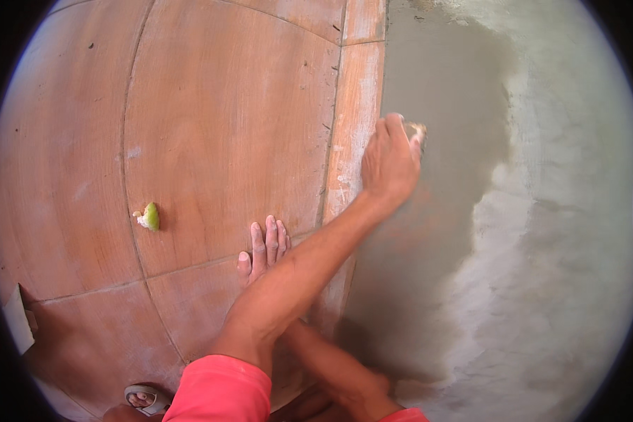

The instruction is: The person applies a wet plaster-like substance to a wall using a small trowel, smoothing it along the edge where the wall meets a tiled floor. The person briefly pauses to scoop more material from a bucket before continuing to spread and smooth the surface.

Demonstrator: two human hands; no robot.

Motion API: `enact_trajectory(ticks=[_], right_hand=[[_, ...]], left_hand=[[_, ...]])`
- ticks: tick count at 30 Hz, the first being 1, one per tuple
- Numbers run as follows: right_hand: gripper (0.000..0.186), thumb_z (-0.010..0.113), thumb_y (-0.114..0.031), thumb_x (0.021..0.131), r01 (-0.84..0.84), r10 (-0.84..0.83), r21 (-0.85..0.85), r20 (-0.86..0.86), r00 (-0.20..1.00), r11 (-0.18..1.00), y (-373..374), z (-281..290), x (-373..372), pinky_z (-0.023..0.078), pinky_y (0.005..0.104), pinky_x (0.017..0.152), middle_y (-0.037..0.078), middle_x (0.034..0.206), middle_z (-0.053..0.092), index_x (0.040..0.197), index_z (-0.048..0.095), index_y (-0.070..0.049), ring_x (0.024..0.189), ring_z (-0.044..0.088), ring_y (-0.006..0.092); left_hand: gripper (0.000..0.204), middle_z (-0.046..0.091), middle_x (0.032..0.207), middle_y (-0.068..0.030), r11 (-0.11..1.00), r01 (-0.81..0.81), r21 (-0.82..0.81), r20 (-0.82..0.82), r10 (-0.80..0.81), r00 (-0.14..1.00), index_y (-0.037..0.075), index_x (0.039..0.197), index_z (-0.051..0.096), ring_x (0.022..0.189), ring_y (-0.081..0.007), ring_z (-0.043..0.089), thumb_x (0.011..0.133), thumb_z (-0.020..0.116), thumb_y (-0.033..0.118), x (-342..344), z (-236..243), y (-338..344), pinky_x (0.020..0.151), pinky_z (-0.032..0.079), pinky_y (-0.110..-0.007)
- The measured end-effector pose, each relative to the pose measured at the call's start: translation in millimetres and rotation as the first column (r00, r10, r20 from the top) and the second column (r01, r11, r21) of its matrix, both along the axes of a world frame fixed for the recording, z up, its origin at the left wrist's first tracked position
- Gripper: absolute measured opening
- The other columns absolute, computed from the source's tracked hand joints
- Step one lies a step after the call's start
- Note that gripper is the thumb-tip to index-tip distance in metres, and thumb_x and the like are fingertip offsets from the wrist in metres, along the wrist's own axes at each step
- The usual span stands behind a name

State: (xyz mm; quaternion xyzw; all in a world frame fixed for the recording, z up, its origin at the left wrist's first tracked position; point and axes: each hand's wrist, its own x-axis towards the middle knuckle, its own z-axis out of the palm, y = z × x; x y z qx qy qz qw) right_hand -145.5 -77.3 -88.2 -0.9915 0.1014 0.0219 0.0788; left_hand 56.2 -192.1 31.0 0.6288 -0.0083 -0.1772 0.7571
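My arms are crossed, the left over the right. My left hand (390, 158) is closed round a small tan piece (418, 131) that looks like a sponge, mostly hidden by the fingers. It is at the near-side edge of the wet grey cement (443, 84), beside a narrow whitish-smeared tile strip (355, 105). My right hand (266, 246) lies palm down on the orange wood-patterned tiles (225, 126), fingers spread, its wrist hidden under the left forearm. Nothing shows in it.
Left of my right hand lies a green-skinned piece with a white inside (149, 216), perhaps fruit. A pale flat thing (19, 320) stands at the left rim. A sandalled foot (146, 398) is at the lower left. Paler, drier cement (541, 281) covers the right side.
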Motion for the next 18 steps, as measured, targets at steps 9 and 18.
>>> enact_trajectory(ticks=[9, 18], right_hand=[[0.053, 0.046, -0.028, 0.094, 0.000, 0.002, -0.021, 0.095, 0.995, 1.000, -5.7, 0.4, 1.1, 0.027, 0.0599, 0.110, 0.026, 0.149, 0.037, 0.140, 0.047, -0.001, 0.135, 0.035, 0.0470], [0.057, 0.048, -0.032, 0.093, -0.002, 0.002, -0.039, -0.002, 1.000, 0.999, 1.1, 7.0, 6.7, 0.028, 0.0603, 0.109, 0.025, 0.149, 0.037, 0.142, 0.046, -0.003, 0.134, 0.037, 0.0463]], left_hand=[[0.040, 0.055, 0.110, -0.0241, 0.984, 0.101, -0.149, 0.413, -0.030, 0.910, -0.003, 0.118, 0.045, 0.096, -0.0394, 0.060, 0.089, 0.064, 0.019, -28.6, 62.2, -2.0, 0.081, 0.049, -0.046], [0.040, 0.056, 0.113, -0.0264, 0.991, 0.028, -0.134, 0.350, 0.021, 0.936, -0.004, 0.120, 0.044, 0.098, -0.0411, 0.061, 0.093, 0.059, 0.021, 28.8, 78.3, -9.1, 0.084, 0.047, -0.049]])
